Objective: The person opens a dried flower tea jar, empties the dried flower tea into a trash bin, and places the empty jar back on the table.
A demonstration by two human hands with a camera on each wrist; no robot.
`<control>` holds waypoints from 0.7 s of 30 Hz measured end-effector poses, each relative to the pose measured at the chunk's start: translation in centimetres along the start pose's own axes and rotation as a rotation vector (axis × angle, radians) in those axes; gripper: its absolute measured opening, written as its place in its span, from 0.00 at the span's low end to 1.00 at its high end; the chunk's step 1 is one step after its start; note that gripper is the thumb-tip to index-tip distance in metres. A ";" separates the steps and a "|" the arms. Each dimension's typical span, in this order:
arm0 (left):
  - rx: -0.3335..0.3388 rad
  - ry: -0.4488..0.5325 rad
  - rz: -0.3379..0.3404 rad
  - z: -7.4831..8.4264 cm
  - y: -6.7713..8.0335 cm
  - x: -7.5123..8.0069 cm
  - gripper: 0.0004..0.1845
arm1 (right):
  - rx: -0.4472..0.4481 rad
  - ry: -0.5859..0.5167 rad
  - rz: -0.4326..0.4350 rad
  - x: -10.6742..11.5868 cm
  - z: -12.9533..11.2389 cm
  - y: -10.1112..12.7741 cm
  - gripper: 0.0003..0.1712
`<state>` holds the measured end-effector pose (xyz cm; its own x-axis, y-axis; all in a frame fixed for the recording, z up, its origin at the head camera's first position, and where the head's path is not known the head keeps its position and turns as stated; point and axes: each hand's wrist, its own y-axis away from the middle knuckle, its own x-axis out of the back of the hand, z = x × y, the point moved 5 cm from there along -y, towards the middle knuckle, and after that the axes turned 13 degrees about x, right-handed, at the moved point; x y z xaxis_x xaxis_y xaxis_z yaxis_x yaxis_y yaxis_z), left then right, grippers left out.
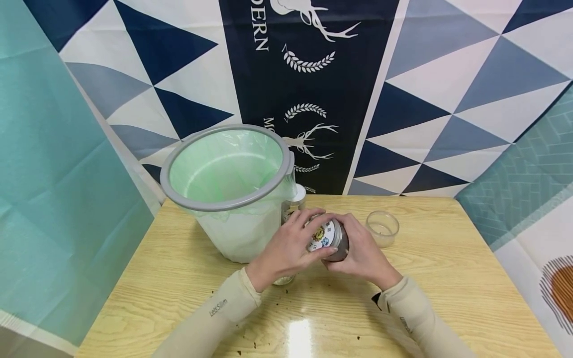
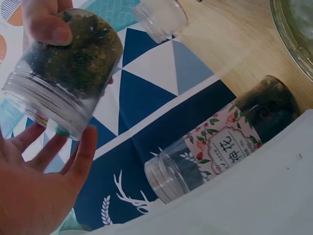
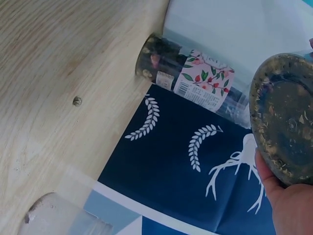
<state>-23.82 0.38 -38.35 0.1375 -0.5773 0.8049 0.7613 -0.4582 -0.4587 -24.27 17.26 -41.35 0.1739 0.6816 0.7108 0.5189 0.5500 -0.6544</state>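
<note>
A clear jar [image 2: 73, 54] packed with dark dried leaves is tilted above the table between my two hands. My right hand [image 1: 360, 248] grips it round the body, and the right wrist view looks at its base [image 3: 293, 117]. Across its lid [image 1: 323, 235], which carries a white label with a yellow cartoon, lies my left hand [image 1: 291, 243]. The left fingers and thumb curve round the lid's edge. Beyond the hands stands a tall clear jar [image 2: 220, 147] with a pink floral label and dark contents, partly hidden in the head view.
A grey-rimmed bin [image 1: 233, 238] with a green liner stands at the back left. To the right of the hands is a small clear jar [image 1: 382, 226]. Another glass vessel [image 1: 284, 280] shows under the left wrist. Dark crumbs [image 1: 255, 344] dot the wooden table [image 1: 179, 298].
</note>
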 end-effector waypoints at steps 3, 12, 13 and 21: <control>-0.066 -0.002 -0.038 0.0 0.2 0.1 0.37 | -0.003 -0.006 -0.006 0.1 0.1 0.1 0.55; -0.200 0.002 -0.119 -0.1 0.4 0.4 0.34 | -0.002 -0.009 -0.018 0.1 0.3 0.3 0.56; -0.194 0.001 -0.119 -0.2 0.4 0.4 0.34 | -0.005 -0.011 -0.018 0.0 0.3 0.3 0.56; -0.082 -0.015 -0.045 -0.3 0.1 0.2 0.39 | -0.025 -0.003 -0.012 -0.2 0.2 0.1 0.53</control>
<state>-23.93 0.00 -38.39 0.1144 -0.5453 0.8304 0.7124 -0.5376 -0.4511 -24.45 17.27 -41.57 0.1646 0.6765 0.7178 0.5418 0.5461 -0.6389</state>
